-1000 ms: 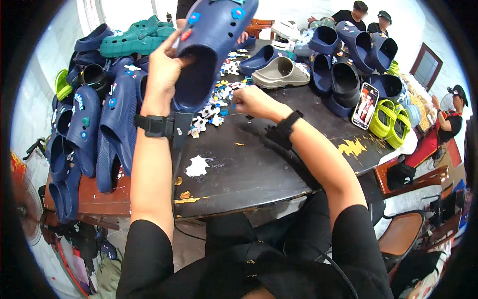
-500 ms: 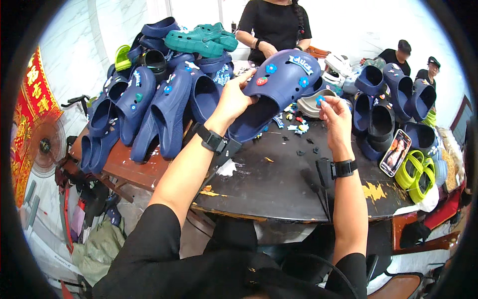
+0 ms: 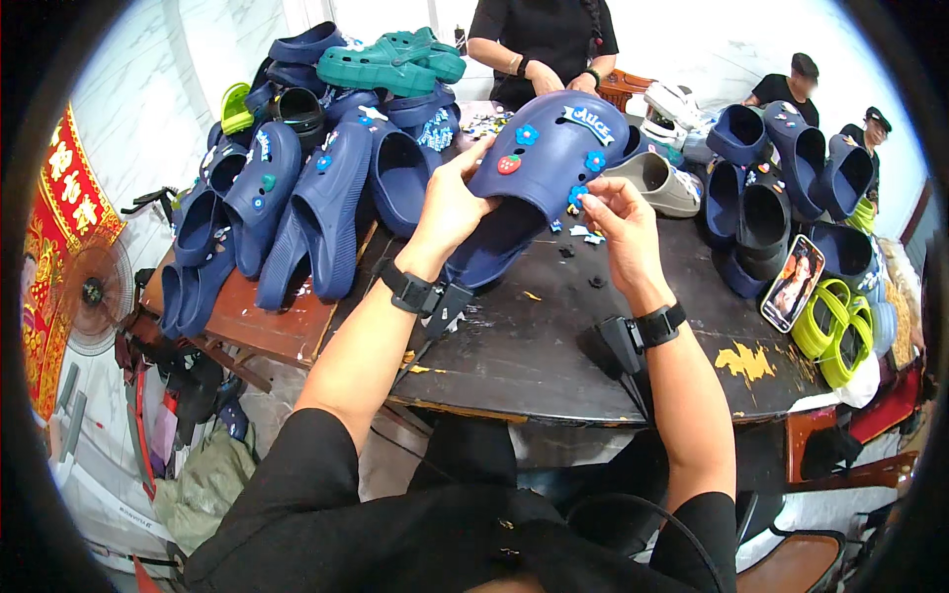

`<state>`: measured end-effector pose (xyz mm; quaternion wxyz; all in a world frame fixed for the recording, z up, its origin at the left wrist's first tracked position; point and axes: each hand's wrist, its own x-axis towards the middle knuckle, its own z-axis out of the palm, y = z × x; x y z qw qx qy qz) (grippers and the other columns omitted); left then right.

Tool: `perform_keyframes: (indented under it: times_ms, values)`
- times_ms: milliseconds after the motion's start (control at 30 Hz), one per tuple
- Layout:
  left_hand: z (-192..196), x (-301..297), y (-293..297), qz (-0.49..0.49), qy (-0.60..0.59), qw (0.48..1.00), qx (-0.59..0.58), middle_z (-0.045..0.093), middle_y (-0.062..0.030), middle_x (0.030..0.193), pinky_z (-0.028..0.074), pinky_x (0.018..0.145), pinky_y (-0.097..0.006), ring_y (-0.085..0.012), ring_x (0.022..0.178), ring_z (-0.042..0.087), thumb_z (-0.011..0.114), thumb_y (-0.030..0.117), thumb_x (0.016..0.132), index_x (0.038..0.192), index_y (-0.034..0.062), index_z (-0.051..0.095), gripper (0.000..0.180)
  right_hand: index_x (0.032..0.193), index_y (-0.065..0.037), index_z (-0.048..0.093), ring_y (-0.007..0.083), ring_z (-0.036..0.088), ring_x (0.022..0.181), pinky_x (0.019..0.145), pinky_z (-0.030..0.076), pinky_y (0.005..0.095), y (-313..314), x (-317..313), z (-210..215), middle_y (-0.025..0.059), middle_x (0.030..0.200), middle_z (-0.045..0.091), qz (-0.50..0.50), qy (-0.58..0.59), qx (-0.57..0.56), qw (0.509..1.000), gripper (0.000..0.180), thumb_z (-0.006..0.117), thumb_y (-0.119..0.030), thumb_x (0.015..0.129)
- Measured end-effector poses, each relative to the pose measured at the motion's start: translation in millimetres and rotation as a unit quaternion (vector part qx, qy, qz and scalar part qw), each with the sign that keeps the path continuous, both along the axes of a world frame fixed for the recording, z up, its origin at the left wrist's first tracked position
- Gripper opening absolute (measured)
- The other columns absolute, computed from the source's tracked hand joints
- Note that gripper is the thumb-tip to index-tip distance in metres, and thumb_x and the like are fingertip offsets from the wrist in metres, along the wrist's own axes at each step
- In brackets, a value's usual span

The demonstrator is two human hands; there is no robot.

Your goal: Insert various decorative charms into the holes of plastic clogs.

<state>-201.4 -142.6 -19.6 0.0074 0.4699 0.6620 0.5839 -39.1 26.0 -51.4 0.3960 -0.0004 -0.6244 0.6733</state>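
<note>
A smooth, rounded navy foam clog (image 3: 539, 173) with small charms is held tilted above the dark, scuffed tabletop (image 3: 554, 346). The left hand (image 3: 450, 203) grips its side; the right hand (image 3: 618, 212) pinches a charm at its edge. More navy clogs (image 3: 297, 198) pile on the left.

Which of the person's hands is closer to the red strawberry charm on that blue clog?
Left. The left hand grips the blue clog with its fingertips just beside the strawberry charm. The right hand is at the clog's other edge, farther from it.
</note>
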Motion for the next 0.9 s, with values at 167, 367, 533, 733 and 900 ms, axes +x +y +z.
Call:
perform_keyframes:
  times_ms: [167, 367, 533, 733, 900]
  values:
    - [1.1, 2.3, -3.8, -0.024, -0.024, 0.999, 0.014, 0.068, -0.0106, 0.115, 0.049, 0.094, -0.031, -0.0159, 0.106, 0.062, 0.071, -0.015, 0.067, 0.144, 0.0063, 0.048, 0.083, 0.100, -0.007, 0.061, 0.0065, 0.056, 0.073, 0.067, 0.045, 0.0224, -4.0, -2.2, -3.7, -0.0004, 0.083, 0.064, -0.011, 0.006, 0.005, 1.000, 0.016, 0.072, -0.011, 0.089]
    - [-3.0, -0.4, 0.3, -0.013, 0.031, 0.999, 0.025, 0.067, -0.0099, 0.116, 0.049, 0.095, -0.030, -0.0154, 0.105, 0.062, 0.073, -0.012, 0.068, 0.143, 0.0064, 0.049, 0.082, 0.095, -0.006, 0.059, 0.0078, 0.056, 0.070, 0.065, 0.045, 0.0232, -5.1, -2.9, -6.7, 0.0007, 0.080, 0.064, -0.011, -0.027, -0.005, 1.000, 0.015, 0.072, -0.013, 0.089]
    - [-4.9, -1.3, 1.1, -0.015, 0.021, 0.999, 0.033, 0.066, -0.0148, 0.125, 0.049, 0.097, -0.030, -0.0171, 0.112, 0.063, 0.070, -0.014, 0.068, 0.139, 0.0018, 0.052, 0.074, 0.093, -0.006, 0.059, 0.0076, 0.056, 0.069, 0.065, 0.045, 0.0233, -4.0, -2.9, -7.3, 0.0004, 0.078, 0.064, -0.018, -0.037, -0.009, 0.999, 0.016, 0.072, -0.016, 0.090]
    - [-2.7, -2.6, -1.9, -0.024, -0.005, 0.999, 0.027, 0.067, -0.0132, 0.119, 0.050, 0.094, -0.031, -0.0166, 0.106, 0.064, 0.071, -0.014, 0.068, 0.142, 0.0047, 0.050, 0.079, 0.091, -0.007, 0.060, 0.0073, 0.057, 0.070, 0.065, 0.044, 0.0224, -3.5, -1.2, -6.2, 0.0004, 0.078, 0.064, -0.014, -0.055, 0.000, 0.998, 0.018, 0.073, -0.020, 0.089]
    - [-3.0, -5.9, -1.2, -0.004, -0.016, 0.999, 0.037, 0.068, -0.0109, 0.116, 0.051, 0.093, -0.032, -0.0166, 0.104, 0.064, 0.072, -0.015, 0.067, 0.144, 0.0067, 0.048, 0.083, 0.092, -0.008, 0.061, 0.0072, 0.058, 0.071, 0.065, 0.043, 0.0228, -3.7, -2.6, -5.5, 0.0005, 0.080, 0.065, -0.002, -0.035, -0.008, 0.999, 0.018, 0.072, -0.023, 0.091]
